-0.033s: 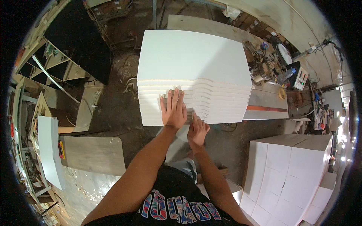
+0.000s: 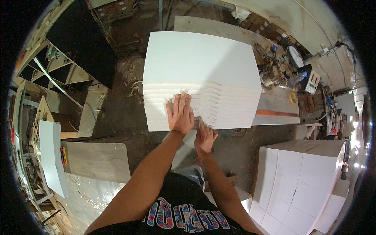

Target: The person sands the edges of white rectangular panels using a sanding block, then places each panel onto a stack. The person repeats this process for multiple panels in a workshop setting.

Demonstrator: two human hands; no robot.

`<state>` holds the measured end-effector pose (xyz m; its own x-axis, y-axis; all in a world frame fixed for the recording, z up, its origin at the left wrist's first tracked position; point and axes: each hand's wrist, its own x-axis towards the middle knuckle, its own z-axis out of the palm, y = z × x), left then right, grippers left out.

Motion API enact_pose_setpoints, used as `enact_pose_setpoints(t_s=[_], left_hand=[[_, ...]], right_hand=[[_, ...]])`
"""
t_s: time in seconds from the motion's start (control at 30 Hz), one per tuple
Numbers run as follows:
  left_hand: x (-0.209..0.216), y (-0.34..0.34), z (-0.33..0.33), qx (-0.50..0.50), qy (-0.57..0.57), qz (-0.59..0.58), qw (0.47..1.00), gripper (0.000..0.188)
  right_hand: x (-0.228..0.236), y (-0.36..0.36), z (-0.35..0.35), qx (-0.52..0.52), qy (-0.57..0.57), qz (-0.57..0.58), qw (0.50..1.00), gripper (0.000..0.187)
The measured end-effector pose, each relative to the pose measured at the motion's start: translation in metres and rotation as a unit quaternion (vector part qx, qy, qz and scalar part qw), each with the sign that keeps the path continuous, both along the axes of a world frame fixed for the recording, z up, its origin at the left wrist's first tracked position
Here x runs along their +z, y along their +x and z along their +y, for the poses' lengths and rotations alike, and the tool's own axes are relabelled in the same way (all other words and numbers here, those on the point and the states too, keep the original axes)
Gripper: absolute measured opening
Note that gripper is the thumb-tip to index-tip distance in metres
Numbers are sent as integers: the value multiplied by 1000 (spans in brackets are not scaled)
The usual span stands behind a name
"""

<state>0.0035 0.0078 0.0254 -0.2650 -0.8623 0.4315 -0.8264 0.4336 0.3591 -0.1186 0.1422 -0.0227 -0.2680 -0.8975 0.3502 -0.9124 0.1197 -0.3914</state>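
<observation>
A thick stack of white sheets point(image 2: 203, 56) lies before me, its near edges fanned into several steps. My left hand point(image 2: 181, 115) is spread flat over these steps, fingers pointing away from me. Partly covered by that hand is a grey-brown flat piece point(image 2: 196, 123); it shows between the fingers and beside the thumb, and its kind is unclear. At the stack's near edge, close to the left wrist, my right hand point(image 2: 205, 140) has its fingers curled and its index finger reaching up beside the piece. What those curled fingers hold is hidden.
The stack rests on a bench point(image 2: 278, 102) with an orange-red strip along it. Machinery point(image 2: 272, 72) and a control box point(image 2: 312, 80) stand at the far right. White blocks point(image 2: 290, 176) are piled at near right. A grey-brown board point(image 2: 98, 158) lies at left, beside a white panel point(image 2: 52, 156).
My right hand has shifted very slightly to the left. The left hand and the stack look the same.
</observation>
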Motion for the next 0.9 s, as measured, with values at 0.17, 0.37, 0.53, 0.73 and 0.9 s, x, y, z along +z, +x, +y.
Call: enact_pose_setpoints(t_s=[0.17, 0.37, 0.53, 0.73, 0.9], left_hand=[[-2, 0, 0, -6, 0, -9, 1000, 62], [-4, 1, 0, -17, 4, 1, 1000, 62], [-1, 2, 0, -19, 17, 2, 1000, 60], [-1, 1, 0, -13, 10, 6, 1000, 59], [-3, 1, 0, -12, 13, -8, 1000, 59]], right_hand=[[-38, -4, 56, 39, 37, 59, 997, 69], [-23, 3, 63, -8, 13, 17, 1000, 63], [10, 8, 8, -23, -33, -31, 999, 59], [0, 6, 7, -15, -12, -31, 999, 62], [-27, 7, 56, -4, 79, 30, 996, 63]])
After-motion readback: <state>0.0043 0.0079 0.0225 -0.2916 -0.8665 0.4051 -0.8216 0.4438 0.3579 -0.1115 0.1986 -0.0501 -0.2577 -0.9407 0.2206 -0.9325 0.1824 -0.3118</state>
